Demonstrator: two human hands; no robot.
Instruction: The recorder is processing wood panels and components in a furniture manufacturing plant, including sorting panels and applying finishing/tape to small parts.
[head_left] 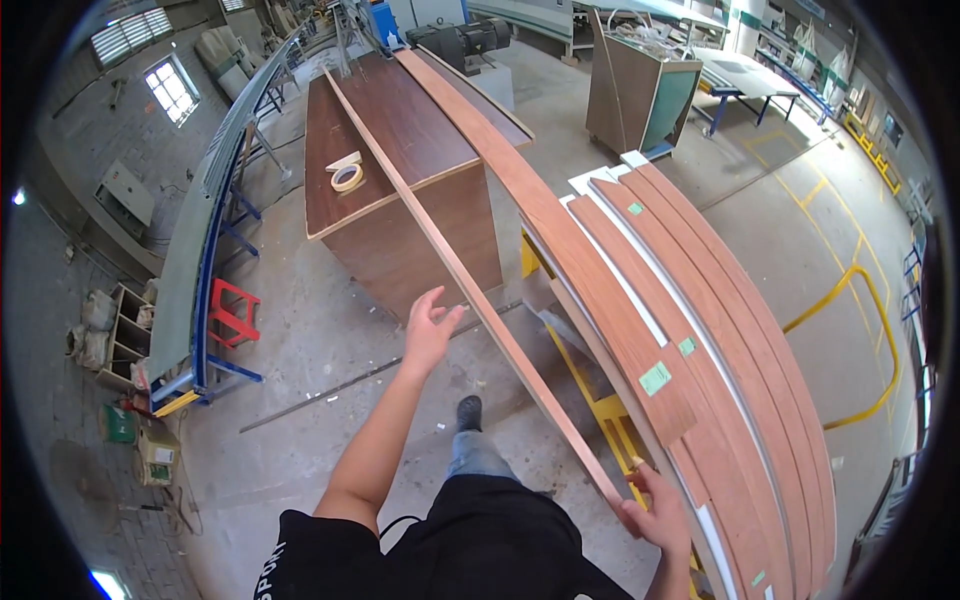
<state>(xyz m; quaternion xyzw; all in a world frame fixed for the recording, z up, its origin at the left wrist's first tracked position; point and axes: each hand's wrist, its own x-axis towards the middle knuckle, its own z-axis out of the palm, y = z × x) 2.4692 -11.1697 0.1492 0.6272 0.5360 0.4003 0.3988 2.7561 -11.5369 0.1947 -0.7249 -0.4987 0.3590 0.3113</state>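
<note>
strip (480, 302): light reddish-brown | boards (737, 310): reddish-brown | label (655, 378): pale green | stool (236, 326): red

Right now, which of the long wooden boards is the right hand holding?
The narrow strip, whose near end sits in the right hand; it's the leftmost, with every other long board lying to its right.

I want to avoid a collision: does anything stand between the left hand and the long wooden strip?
Nothing visible does: the open left hand is close beside the wooden strip, on its left.
</note>
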